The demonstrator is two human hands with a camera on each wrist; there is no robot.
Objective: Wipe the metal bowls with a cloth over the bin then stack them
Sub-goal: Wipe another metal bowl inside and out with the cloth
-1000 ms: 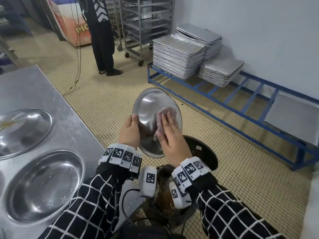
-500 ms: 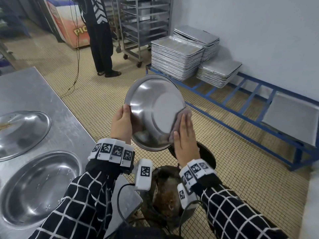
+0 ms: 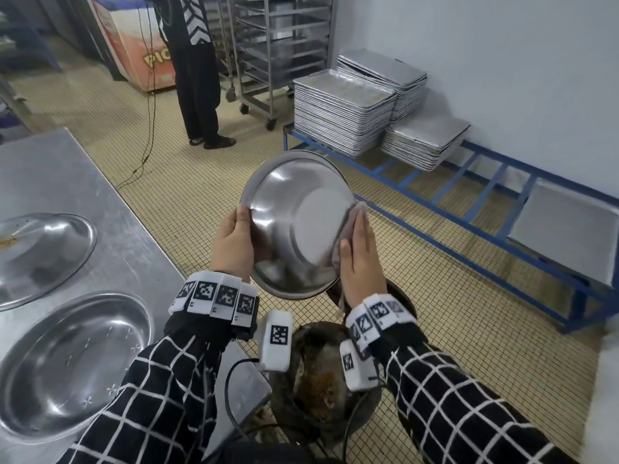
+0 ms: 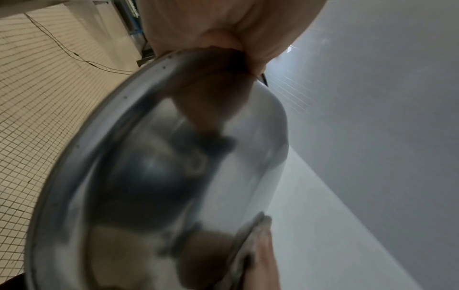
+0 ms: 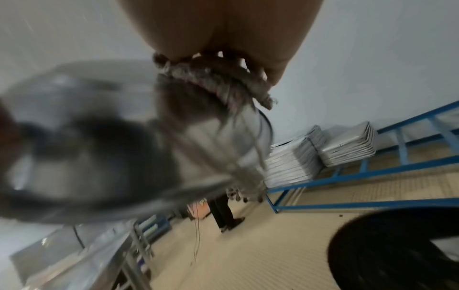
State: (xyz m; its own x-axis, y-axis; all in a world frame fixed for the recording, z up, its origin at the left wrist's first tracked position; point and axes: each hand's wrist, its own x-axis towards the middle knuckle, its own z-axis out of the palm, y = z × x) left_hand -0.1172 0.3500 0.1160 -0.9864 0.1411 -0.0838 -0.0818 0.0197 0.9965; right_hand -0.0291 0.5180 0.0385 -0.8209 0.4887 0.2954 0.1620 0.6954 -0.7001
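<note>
A round metal bowl [image 3: 294,226] is tilted upright in the air above the dark bin [image 3: 321,390], its inside facing me. My left hand [image 3: 239,229] grips its left rim, thumb inside and fingers hidden behind. My right hand [image 3: 360,242] lies flat with straight fingers and presses a pinkish-grey cloth [image 3: 348,226] against the bowl's right rim. In the left wrist view the bowl [image 4: 161,176] fills the frame under the left hand [image 4: 223,29]. In the right wrist view the cloth [image 5: 211,78] bunches under the right hand [image 5: 223,23] against the blurred bowl [image 5: 74,117].
Two more metal bowls [image 3: 73,360] [image 3: 37,256] lie on the steel table [image 3: 67,175] at my left. A black round lid [image 3: 402,296] lies on the tiled floor by the bin. A blue rack [image 3: 469,209] holds stacked trays [image 3: 341,108]. A person [image 3: 197,78] stands beyond.
The bowl has risen and turned its inside toward me. My right hand slid the cloth from the bowl's middle out to its right rim. The left hand kept its grip.
</note>
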